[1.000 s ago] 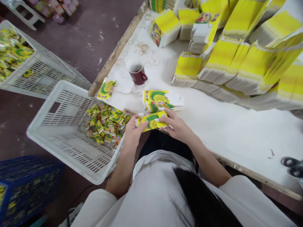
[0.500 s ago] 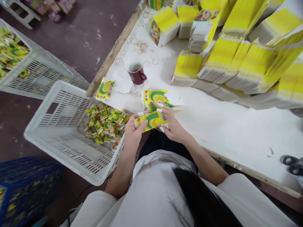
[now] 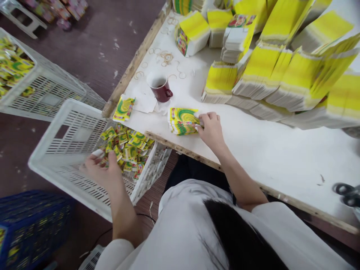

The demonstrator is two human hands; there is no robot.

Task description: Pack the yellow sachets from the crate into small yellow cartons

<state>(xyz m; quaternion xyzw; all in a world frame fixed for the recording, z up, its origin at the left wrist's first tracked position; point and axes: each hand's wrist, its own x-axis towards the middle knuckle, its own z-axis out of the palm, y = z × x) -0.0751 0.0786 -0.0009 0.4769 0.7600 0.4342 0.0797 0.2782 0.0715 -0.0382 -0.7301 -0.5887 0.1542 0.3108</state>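
Note:
My left hand (image 3: pixel 102 168) is over the white plastic crate (image 3: pixel 56 150), thumb and fingers apart, with nothing visible between them. Below it in the crate lie many small yellow-and-green packets (image 3: pixel 131 153). My right hand (image 3: pixel 211 129) is on the table at the right end of a small pile of yellow-and-green printed cards (image 3: pixel 182 120). Its thumb and fingers pinch the edge of a card there; the fingers partly hide that edge. White coverings show on some fingertips of both hands.
A maroon mug (image 3: pixel 160 88) with dark liquid stands behind the pile. Rubber bands (image 3: pixel 165 57) lie farther back. Tall stacks of yellow printed cards (image 3: pixel 270 62) fill the back right. Black-handled scissors (image 3: pixel 344 189) lie at right. A blue crate (image 3: pixel 33 225) sits on the floor.
The card that both hands held is gone from them. My left hand has moved left over the white crate and opened; my right hand has moved up to the card pile.

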